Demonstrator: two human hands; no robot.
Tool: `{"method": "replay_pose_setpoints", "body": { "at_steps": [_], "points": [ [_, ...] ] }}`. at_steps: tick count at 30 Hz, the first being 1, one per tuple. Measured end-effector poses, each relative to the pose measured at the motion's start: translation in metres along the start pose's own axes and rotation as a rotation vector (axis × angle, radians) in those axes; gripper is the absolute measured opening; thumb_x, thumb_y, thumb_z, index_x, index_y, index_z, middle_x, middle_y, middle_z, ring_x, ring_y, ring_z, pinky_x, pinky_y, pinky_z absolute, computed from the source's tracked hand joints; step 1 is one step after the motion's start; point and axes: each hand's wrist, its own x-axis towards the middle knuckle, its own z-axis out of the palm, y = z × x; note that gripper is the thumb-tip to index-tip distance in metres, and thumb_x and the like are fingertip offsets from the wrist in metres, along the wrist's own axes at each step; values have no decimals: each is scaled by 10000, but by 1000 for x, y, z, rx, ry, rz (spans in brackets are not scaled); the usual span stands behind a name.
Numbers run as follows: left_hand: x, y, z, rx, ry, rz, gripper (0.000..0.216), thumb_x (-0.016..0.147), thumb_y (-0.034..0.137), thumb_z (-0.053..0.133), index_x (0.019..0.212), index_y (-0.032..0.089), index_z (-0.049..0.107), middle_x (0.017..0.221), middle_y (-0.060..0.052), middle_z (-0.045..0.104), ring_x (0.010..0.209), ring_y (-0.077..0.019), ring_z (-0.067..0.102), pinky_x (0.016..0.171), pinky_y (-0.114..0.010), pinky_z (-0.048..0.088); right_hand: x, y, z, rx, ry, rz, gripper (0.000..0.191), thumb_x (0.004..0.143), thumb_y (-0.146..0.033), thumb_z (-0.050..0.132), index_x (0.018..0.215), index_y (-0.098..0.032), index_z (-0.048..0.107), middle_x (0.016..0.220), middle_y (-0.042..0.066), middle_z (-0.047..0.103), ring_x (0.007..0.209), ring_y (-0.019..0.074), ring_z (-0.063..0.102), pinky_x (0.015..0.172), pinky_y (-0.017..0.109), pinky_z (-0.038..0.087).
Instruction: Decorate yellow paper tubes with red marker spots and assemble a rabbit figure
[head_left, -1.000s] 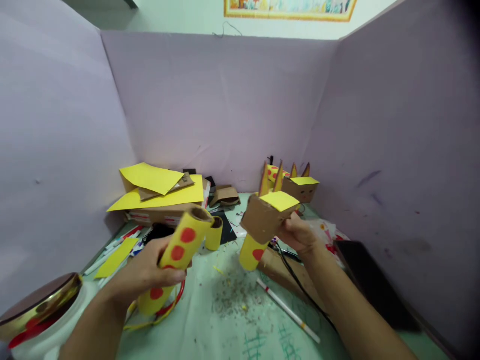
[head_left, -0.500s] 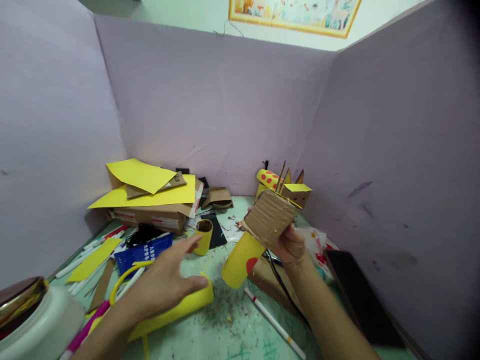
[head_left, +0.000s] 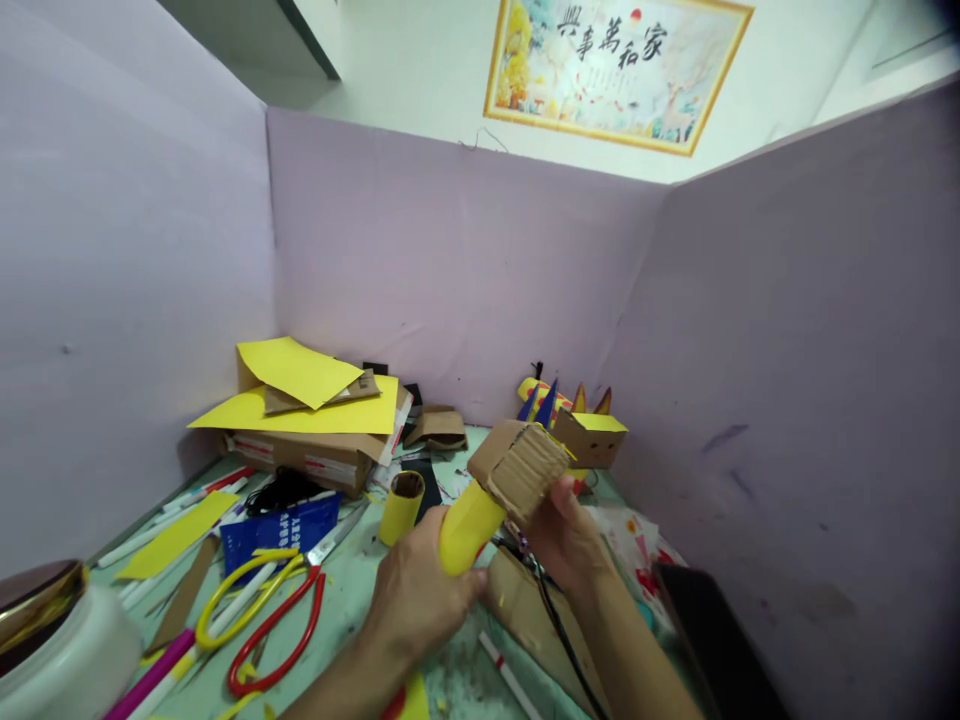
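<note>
In front of me a small brown cardboard box (head_left: 523,465) is joined to a yellow paper-covered tube (head_left: 469,528), held tilted. Blue pointed ears (head_left: 546,402) stick up behind the box, apparently fixed to it. My left hand (head_left: 424,590) is closed round the tube from the left. My right hand (head_left: 568,540) grips the box's lower right side, with some fingers hidden behind it. Below my left wrist, a yellow piece with a red spot (head_left: 409,698) shows in part.
Scissors (head_left: 311,565), markers (head_left: 169,515) and a blue packet (head_left: 281,530) lie left. A short yellow tube (head_left: 402,508) stands behind. Yellow sheets (head_left: 300,370) top a carton. A similar cardboard head (head_left: 591,440) stands at back right; a dark slab (head_left: 712,640) lies right.
My left hand has moved right from over the table and closed round the yellow tube. The box has turned, showing its side and blue ears. The camera view has tilted up.
</note>
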Motion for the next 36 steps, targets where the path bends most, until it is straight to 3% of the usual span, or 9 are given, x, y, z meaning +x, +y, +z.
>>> {"method": "replay_pose_setpoints", "body": {
  "at_steps": [5, 11, 17, 21, 24, 28, 31, 36],
  "points": [
    [-6, 8, -5, 171, 35, 31, 422, 686, 301, 567, 1099, 227, 521, 986, -117, 673, 900, -369, 617, 708, -442, 402, -2, 7, 10, 64, 118, 51, 511, 607, -538, 740, 1018, -247, 656, 998, 48, 722, 1061, 282, 600, 986, 448, 409],
    [-1, 5, -6, 3, -33, 73, 542, 624, 359, 674, 1125, 228, 513, 956, -93, 676, 857, -333, 619, 719, -430, 426, 1, 19, 3, 97, 205, -12, 353, 659, -425, 717, 952, -233, 675, 911, 32, 732, 1003, 278, 624, 977, 472, 416],
    [-1, 1, -5, -76, -46, 76, 473, 634, 328, 669, 1083, 232, 552, 825, -79, 696, 799, -338, 639, 721, -451, 444, 0, 20, 10, 40, 126, -29, 393, 660, -415, 693, 1001, -223, 661, 879, 38, 730, 1027, 292, 609, 981, 474, 405],
    [-3, 2, -6, -54, -39, 85, 490, 648, 327, 658, 1117, 236, 549, 842, -89, 702, 811, -357, 643, 716, -468, 447, -1, 17, 14, 42, 137, -58, 433, 639, -416, 704, 1022, -218, 653, 876, 46, 729, 988, 299, 623, 971, 479, 410],
    [-2, 2, -11, -37, -77, 104, 644, 630, 371, 688, 1231, 238, 498, 1059, -139, 672, 961, -406, 603, 796, -529, 423, -2, 15, 14, 12, 116, -92, 481, 615, -369, 732, 1066, -227, 640, 876, 41, 730, 952, 286, 636, 950, 461, 429],
    [2, 1, -20, -230, -35, 159, 968, 635, 402, 710, 1430, 200, 197, 1391, -198, 427, 1236, -382, 423, 976, -540, 335, -6, 13, 18, -71, 5, -135, 526, 599, -330, 758, 1099, -230, 628, 1003, 57, 710, 991, 286, 622, 905, 432, 459],
    [4, 2, -27, -356, -30, 222, 1017, 647, 440, 706, 1442, 192, 124, 1436, -195, 364, 1292, -359, 361, 1030, -525, 295, -10, 15, 23, -114, -70, -116, 532, 578, -350, 785, 1075, -222, 645, 1040, 60, 695, 998, 278, 614, 886, 400, 465],
    [4, 7, -32, -409, -55, 233, 964, 646, 400, 719, 1412, 139, 194, 1407, -195, 419, 1281, -329, 388, 1059, -482, 290, -15, 20, 32, -146, -101, -100, 478, 537, -384, 817, 958, -199, 686, 887, 50, 715, 864, 269, 635, 798, 385, 482]
  ]
}}
